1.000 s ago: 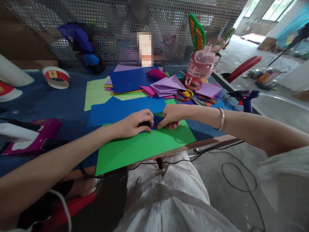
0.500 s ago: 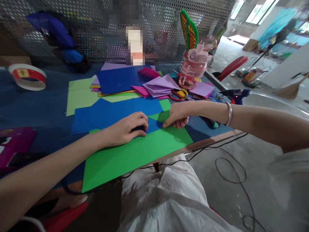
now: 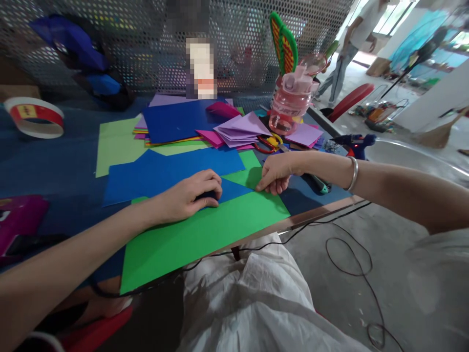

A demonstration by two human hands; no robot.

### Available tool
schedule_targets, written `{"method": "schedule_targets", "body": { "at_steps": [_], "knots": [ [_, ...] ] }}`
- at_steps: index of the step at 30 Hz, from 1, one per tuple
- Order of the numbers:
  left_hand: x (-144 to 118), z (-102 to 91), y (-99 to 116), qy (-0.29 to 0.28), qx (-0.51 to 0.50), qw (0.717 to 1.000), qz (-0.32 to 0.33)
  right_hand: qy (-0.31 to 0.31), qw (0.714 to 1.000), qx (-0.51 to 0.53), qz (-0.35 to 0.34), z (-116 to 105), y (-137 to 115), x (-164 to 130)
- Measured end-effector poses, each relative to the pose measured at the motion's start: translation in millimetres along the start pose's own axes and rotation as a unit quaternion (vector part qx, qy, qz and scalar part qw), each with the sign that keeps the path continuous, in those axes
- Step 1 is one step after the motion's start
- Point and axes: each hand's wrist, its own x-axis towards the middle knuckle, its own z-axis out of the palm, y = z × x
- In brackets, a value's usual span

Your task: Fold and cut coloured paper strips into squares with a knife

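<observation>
- Left hand (image 3: 190,195) stays pressed flat on the folded blue paper (image 3: 230,189).
- Right hand (image 3: 274,172) has slid outward along the crease, now pinching its tip over the green sheet (image 3: 205,230).

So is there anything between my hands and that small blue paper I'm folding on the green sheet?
Nothing visible. The left hand presses flat on the blue paper, and the right hand touches its pointed tip. The scissors and pink bottle sit farther back, apart from both hands.
</observation>
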Motion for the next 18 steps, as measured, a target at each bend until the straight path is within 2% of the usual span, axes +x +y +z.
{"method": "schedule_targets", "body": {
  "at_steps": [3,7,13,18],
  "knots": [
    [0,0.8,-1,0.001,0.000,1.000,0.008,-0.095,0.993,-0.036,0.063,-4,-4,-5],
    [1,1.4,-1,0.006,0.002,1.000,0.014,-0.059,0.996,-0.058,0.022,5,-19,-9],
    [0,0.9,1,0.002,-0.002,1.000,0.002,-0.050,0.980,-0.191,-0.010,32,-43,2],
    [0,1.1,1,0.007,-0.003,1.000,0.002,-0.060,0.977,-0.204,-0.015,29,-39,5]
  ]
}}
